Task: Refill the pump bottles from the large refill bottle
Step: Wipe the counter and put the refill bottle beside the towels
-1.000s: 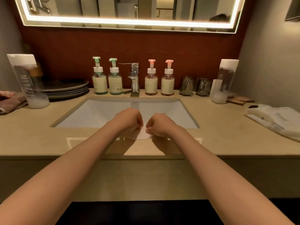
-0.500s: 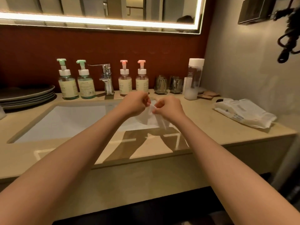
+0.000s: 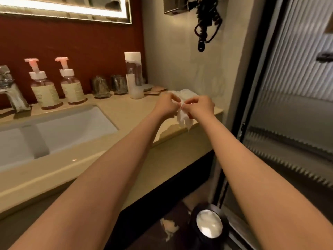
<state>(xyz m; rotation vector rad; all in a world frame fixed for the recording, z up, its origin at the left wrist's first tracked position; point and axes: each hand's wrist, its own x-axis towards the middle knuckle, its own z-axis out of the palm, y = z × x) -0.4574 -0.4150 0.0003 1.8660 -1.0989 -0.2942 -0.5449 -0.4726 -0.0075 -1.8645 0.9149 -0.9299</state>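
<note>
My left hand [image 3: 164, 105] and my right hand [image 3: 200, 106] together pinch a crumpled white tissue [image 3: 182, 118] above the right end of the beige counter [image 3: 126, 112]. Two pump bottles with pink pumps [image 3: 44, 87] [image 3: 71, 83] stand behind the sink. A tall clear refill bottle [image 3: 134, 74] with a white cap stands at the back right, with white liquid in its bottom. Both hands are apart from all the bottles.
A white sink [image 3: 54, 132] and chrome tap [image 3: 10, 91] lie to the left. Two wrapped glasses [image 3: 108, 85] stand beside the refill bottle. A white pack [image 3: 187, 92] lies behind my hands. A black bin [image 3: 209, 226] holding white waste stands on the floor beside a ribbed glass door [image 3: 292, 105].
The view has swung right, away from the sink. Both hands carried the tissue from above the sink's front edge to the counter's right end, over the floor bin side.
</note>
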